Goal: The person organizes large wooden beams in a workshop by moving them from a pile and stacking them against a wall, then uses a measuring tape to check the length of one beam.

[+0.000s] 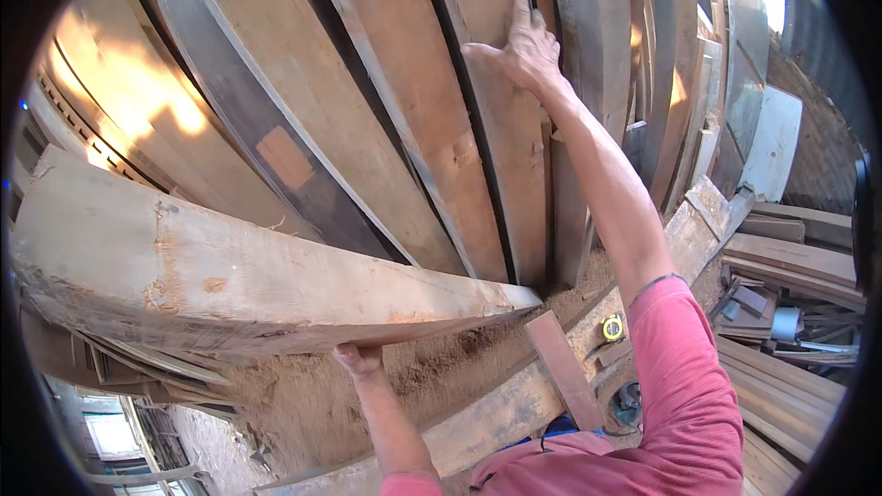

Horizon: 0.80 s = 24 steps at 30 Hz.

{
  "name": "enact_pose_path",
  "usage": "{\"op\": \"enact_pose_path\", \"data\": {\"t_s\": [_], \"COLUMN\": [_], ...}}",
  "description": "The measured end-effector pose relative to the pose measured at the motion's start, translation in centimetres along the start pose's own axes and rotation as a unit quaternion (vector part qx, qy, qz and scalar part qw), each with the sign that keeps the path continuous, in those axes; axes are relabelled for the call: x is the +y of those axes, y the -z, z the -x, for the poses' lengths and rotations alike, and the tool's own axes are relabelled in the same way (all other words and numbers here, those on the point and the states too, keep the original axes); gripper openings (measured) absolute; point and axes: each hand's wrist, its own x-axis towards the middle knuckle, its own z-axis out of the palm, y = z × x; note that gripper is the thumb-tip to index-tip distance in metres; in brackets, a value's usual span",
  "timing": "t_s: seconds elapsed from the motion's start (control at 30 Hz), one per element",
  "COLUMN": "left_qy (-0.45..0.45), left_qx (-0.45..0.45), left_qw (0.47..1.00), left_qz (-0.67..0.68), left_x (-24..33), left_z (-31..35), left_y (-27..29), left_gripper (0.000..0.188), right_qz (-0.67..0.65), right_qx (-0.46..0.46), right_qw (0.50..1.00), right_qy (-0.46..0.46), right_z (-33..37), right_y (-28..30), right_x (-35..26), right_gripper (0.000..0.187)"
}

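Observation:
A long, thick wooden plank (pixel 239 280) slants across the left and middle, apart from the row of upright boards for most of its length. Its narrow-looking end lies near the foot of that row. Below its lower edge, my left hand (pixel 358 360) holds the plank; the fingers are mostly hidden beneath it. My right arm reaches up and forward. On the face of a brown upright board (pixel 514 165), my right hand (pixel 526 53) rests with its thumb and fingers spread, the fingertips near the board's right edge.
Several other boards (pixel 404 92) lean side by side along the far side. Sawdust (pixel 303 404) covers the ground. A yellow tape measure (pixel 612 327) sits on a rough beam beside a short reddish board (pixel 562 372). Stacked timber (pixel 790 262) fills the right side.

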Motion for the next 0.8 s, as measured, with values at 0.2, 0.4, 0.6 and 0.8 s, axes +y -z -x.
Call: {"op": "enact_pose_path", "data": {"t_s": [0.2, 0.4, 0.6, 0.8], "left_qy": [0.014, 0.018, -0.015, -0.023], "left_qx": [-0.011, -0.029, -0.01, -0.042], "left_qw": [1.0, 0.999, 1.0, 0.999], "left_qz": [0.018, 0.0, 0.007, -0.011], "left_x": [-1.2, -0.2, -2.2, -2.9], "left_z": [0.2, -0.9, -2.6, -4.8], "left_y": [-0.1, -3.1, -4.5, -4.6], "left_gripper": [0.092, 0.095, 0.102, 0.105], "right_qz": [0.03, 0.046, 0.038, 0.027], "right_qx": [0.015, 0.017, 0.038, 0.088], "right_qw": [0.999, 0.994, 0.994, 0.994], "right_qy": [-0.033, -0.097, -0.094, -0.056], "right_z": [-1.1, 0.3, 5.0, 10.8], "right_y": [-1.8, -1.8, 1.6, 4.6], "right_x": [0.5, -2.7, -2.4, -2.7], "right_gripper": [0.145, 0.142, 0.141, 0.138]}}
